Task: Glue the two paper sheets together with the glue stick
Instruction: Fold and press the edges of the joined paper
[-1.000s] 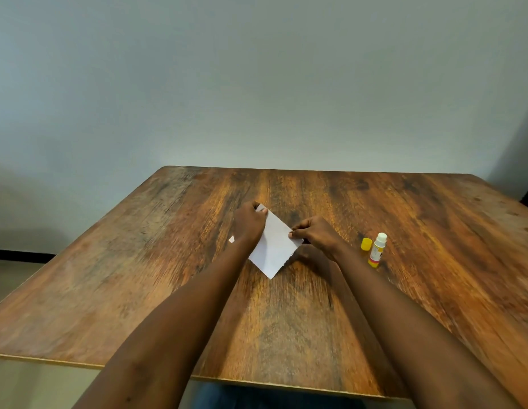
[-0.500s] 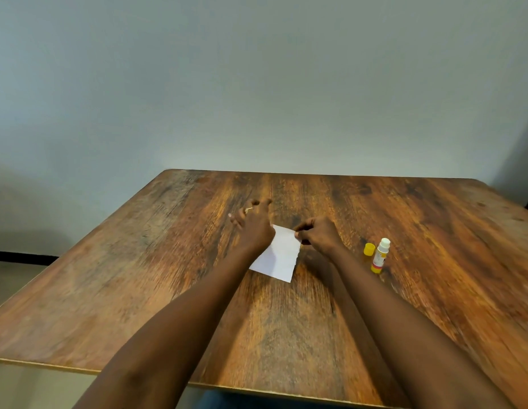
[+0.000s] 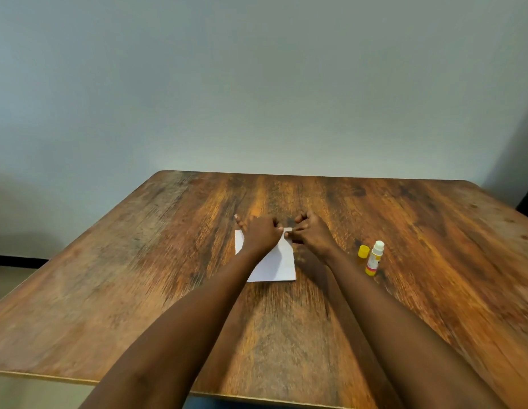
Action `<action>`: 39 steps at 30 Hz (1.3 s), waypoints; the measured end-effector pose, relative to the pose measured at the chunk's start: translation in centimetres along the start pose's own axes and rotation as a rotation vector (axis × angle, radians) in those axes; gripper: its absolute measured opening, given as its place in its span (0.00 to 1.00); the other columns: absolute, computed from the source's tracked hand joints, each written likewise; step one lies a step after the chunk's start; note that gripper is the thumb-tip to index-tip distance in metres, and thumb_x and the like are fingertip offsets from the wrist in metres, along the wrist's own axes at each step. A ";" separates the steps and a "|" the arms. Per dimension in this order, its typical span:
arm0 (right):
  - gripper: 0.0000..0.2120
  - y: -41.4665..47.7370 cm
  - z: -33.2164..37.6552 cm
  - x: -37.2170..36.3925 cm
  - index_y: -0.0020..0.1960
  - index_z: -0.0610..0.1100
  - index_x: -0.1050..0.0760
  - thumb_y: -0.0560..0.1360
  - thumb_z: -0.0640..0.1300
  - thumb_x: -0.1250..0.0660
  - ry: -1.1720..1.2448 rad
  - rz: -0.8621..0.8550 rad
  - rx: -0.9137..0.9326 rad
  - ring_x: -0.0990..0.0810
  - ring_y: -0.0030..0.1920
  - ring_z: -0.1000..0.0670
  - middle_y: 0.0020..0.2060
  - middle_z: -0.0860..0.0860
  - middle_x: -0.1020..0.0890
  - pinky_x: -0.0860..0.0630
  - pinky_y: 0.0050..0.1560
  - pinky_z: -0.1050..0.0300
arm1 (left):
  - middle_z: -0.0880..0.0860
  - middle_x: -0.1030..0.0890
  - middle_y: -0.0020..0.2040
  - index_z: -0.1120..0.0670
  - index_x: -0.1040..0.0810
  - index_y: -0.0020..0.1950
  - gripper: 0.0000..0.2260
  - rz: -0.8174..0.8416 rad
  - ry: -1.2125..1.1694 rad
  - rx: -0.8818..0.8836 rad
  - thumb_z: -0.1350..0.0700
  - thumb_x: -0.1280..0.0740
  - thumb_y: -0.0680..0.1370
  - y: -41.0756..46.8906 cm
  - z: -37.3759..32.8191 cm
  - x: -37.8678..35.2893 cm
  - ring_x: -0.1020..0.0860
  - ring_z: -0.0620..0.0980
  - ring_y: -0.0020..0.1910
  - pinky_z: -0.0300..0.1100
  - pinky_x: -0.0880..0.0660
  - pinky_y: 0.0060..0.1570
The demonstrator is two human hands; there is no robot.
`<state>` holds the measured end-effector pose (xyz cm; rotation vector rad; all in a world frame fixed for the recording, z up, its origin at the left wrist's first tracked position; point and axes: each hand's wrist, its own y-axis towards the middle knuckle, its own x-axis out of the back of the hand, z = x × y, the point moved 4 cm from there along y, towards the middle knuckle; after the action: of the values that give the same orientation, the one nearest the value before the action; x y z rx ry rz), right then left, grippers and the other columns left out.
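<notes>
On the brown wooden tabletop (image 3: 139, 290) lay the white rectangular paper (image 3: 276, 265), partly beneath the left hand (image 3: 261, 235). The left hand and the right hand (image 3: 312, 235) pinched its far edge with curled fingers. The uncapped white-and-yellow glue stick (image 3: 374, 258) stood to the right, beside its yellow cap (image 3: 363, 251).

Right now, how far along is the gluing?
Done: the glue stick stands uncapped, its yellow cap beside it. In hand: the left hand and right hand pinch the far corner of the white paper on the table. Left: pressing flat and recapping; whether the sheets are bonded I cannot tell.
</notes>
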<state>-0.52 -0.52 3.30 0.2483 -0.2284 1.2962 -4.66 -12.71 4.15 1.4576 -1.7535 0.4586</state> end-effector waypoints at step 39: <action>0.16 0.3 -1.1 0.8 0.43 0.43 0.33 0.66 0.34 0.27 -0.077 -0.062 -0.004 0.25 0.36 0.47 0.37 0.44 0.25 0.29 0.33 0.56 | 0.60 0.18 0.57 0.64 0.21 0.59 0.13 -0.184 -0.298 0.114 0.59 0.38 0.79 -0.5 1.8 2.1 0.21 0.55 0.52 0.37 0.32 0.46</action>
<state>-0.56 0.65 2.55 0.3002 -0.2864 1.2261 -4.90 -15.46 4.50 1.8268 -1.8215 0.2577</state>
